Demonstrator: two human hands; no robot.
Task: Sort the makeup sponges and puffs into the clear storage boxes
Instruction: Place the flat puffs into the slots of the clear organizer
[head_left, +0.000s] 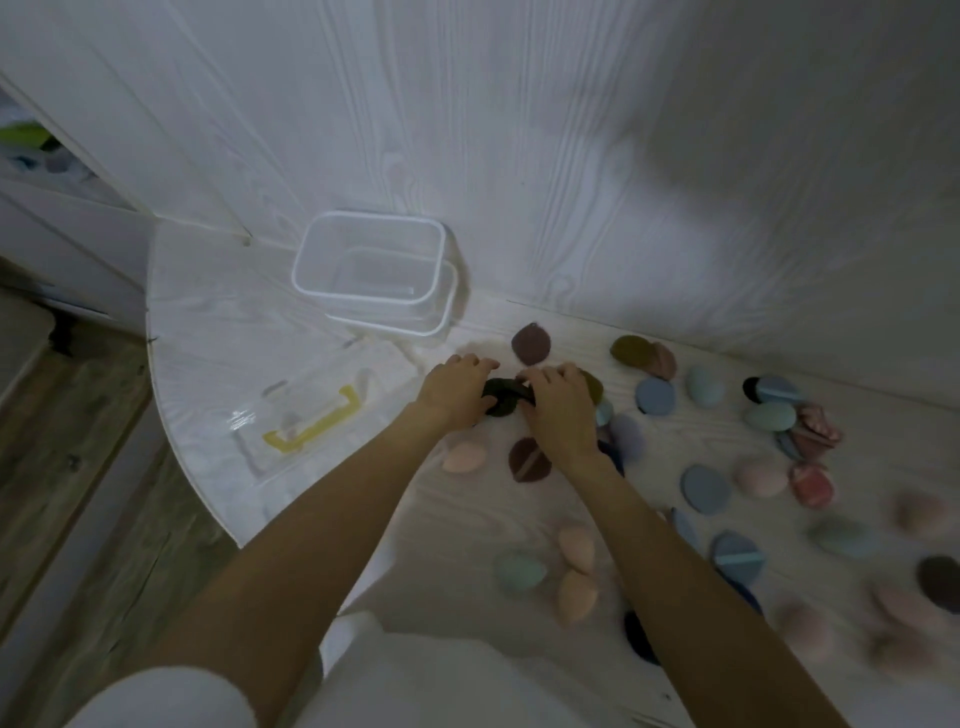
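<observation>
My left hand (457, 392) and my right hand (561, 410) both grip a dark black puff (503, 400) on the white sheet. Two clear storage boxes (371, 260) stand nested and empty behind the hands, near the wall. A maroon puff (531, 344) lies just beyond my fingers, another maroon puff (529, 460) lies under my right wrist. A pink sponge (464, 457) lies by my left forearm. Several blue, teal, pink and olive puffs and sponges (706, 488) are scattered to the right.
A clear lid with a yellow clasp (311, 426) lies flat to the left of my hands. The white sheet's curved edge (171, 426) meets a wooden floor on the left. A white wood-grain wall (519, 130) rises right behind the boxes.
</observation>
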